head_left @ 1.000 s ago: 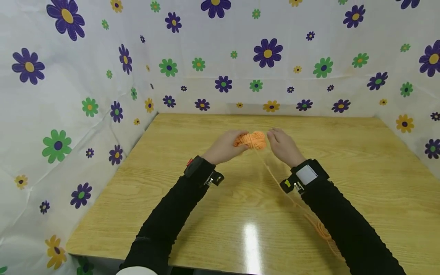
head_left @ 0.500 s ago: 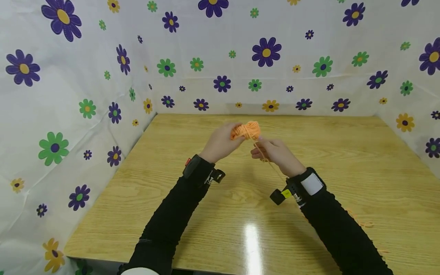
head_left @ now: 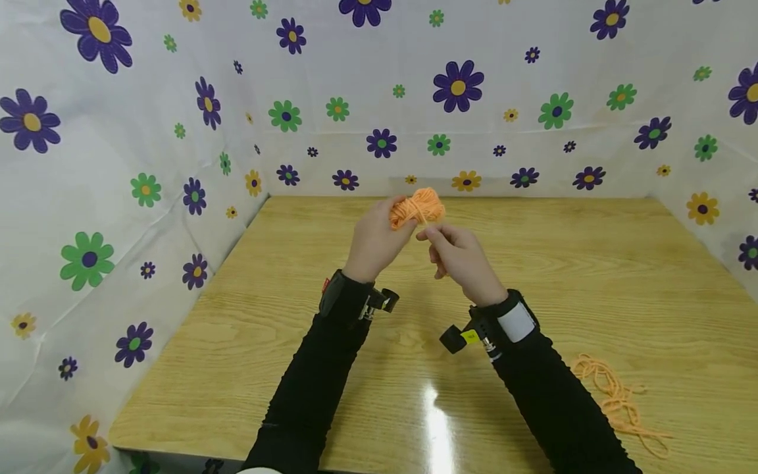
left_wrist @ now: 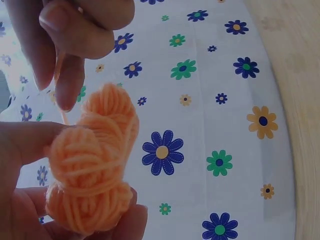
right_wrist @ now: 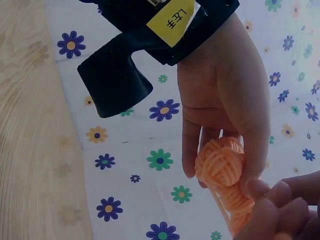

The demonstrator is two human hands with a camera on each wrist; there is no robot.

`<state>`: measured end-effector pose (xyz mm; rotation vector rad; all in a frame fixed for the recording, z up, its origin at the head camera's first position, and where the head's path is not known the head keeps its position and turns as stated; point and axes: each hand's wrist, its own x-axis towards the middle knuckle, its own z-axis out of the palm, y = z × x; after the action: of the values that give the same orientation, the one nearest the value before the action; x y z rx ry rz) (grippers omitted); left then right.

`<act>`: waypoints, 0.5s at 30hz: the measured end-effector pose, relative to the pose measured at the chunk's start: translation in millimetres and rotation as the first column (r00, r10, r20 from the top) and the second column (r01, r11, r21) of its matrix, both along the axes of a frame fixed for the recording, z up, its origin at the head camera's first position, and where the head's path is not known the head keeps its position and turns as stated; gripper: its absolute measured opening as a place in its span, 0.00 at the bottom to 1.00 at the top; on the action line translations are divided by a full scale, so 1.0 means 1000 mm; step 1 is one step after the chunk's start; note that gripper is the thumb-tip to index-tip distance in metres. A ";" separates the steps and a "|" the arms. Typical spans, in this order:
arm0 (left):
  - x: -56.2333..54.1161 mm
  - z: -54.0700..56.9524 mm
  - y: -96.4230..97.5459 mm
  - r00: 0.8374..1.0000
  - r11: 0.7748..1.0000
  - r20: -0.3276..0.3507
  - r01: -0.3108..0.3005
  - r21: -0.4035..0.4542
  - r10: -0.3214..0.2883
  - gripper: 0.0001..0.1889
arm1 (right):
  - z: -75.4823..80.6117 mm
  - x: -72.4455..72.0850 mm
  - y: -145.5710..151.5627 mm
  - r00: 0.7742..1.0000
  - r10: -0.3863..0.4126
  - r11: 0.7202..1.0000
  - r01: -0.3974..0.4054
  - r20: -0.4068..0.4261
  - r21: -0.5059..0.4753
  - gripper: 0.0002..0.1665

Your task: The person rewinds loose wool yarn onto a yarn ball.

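Note:
A small skein of orange yarn (head_left: 428, 203), wrapped round its middle, is raised above the far part of the table. My left hand (head_left: 376, 238) grips one end of it between thumb and fingers. Close on the right, my right hand (head_left: 464, 260) pinches the strand that comes off the skein. The left wrist view has this yarn strand (left_wrist: 59, 70) running up from the skein between the right fingers. In the right wrist view the skein (right_wrist: 220, 162) sits in the left palm, with the right fingertips (right_wrist: 265, 212) beside it.
Loose tangled yarn (head_left: 618, 398) lies on the wooden table (head_left: 266, 316) beside my right forearm. A white flower-printed cloth (head_left: 331, 59) stands behind the table and along its sides. Each wrist carries a strapped camera.
The left hand has lifted the skein up and slightly left. The right hand has moved in from beside the skein and taken the strand. More of the loose yarn shows at the right.

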<state>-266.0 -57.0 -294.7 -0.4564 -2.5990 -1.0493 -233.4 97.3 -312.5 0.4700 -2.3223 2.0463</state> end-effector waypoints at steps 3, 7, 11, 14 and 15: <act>0.003 0.004 -0.001 1.000 0.996 0.013 -0.028 0.081 0.027 0.25 | 0.003 0.001 -0.004 1.000 -0.014 1.000 0.014 -0.021 0.001 0.21; 0.007 0.008 -0.003 0.998 0.982 0.035 -0.054 0.180 0.048 0.26 | 0.007 0.004 -0.011 0.999 -0.011 1.000 0.012 -0.043 0.016 0.20; 0.009 0.011 -0.003 0.997 0.968 0.045 -0.066 0.241 0.056 0.25 | 0.008 0.005 -0.020 0.997 0.028 0.999 -0.025 -0.068 0.041 0.19; 0.009 0.013 -0.003 0.997 0.955 0.061 -0.068 0.287 0.053 0.25 | 0.007 0.006 -0.025 0.995 0.073 0.996 -0.070 -0.067 0.054 0.19; 0.009 0.013 -0.004 0.996 0.951 0.067 -0.069 0.301 0.051 0.24 | 0.007 0.006 -0.026 0.994 0.089 0.995 -0.085 -0.062 0.057 0.19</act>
<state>-256.8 -60.7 -281.6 -0.2731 -2.4225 -1.4288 -227.2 71.0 -305.5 0.6405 -2.3657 1.9758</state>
